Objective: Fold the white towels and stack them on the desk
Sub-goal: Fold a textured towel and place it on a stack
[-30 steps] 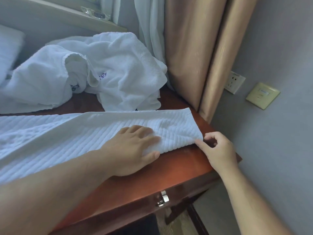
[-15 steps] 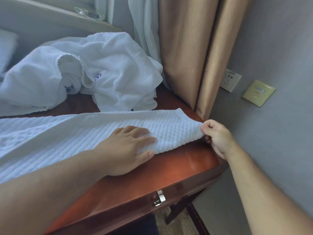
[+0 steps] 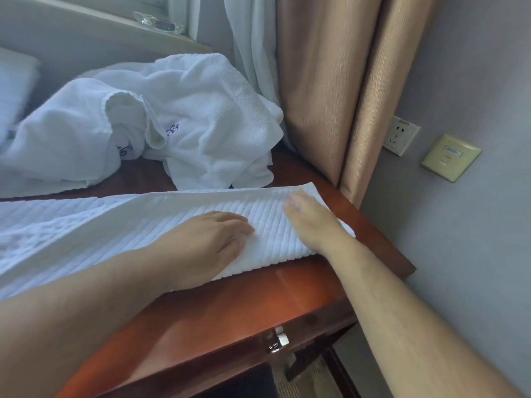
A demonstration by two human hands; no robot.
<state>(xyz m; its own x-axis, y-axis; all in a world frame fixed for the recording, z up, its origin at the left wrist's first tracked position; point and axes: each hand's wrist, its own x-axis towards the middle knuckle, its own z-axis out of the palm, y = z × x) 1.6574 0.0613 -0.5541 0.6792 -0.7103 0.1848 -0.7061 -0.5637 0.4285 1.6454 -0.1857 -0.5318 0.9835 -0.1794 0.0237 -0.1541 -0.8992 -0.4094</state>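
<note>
The right hand (image 3: pixel 311 222) has let go of the corner it was pinching a moment ago and now lies flat, fingers spread, on the ribbed white towel (image 3: pixel 172 222). The left hand (image 3: pixel 212 239) presses open-palmed beside it, gripping nothing. The towel lies in a long strip across the glossy reddish wooden desk (image 3: pixel 258 300), apparently being smoothed. Behind, crumpled fluffy white terry towels (image 3: pixel 184 122) wait unfolded.

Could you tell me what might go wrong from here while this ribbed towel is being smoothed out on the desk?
The ribbed towel ends close to the desk's right corner, so a sweep by the right hand could push it over. The crumpled towels lie just behind and might get caught in the next fold. The left hand pins only one spot, so the cloth may bunch.
</note>
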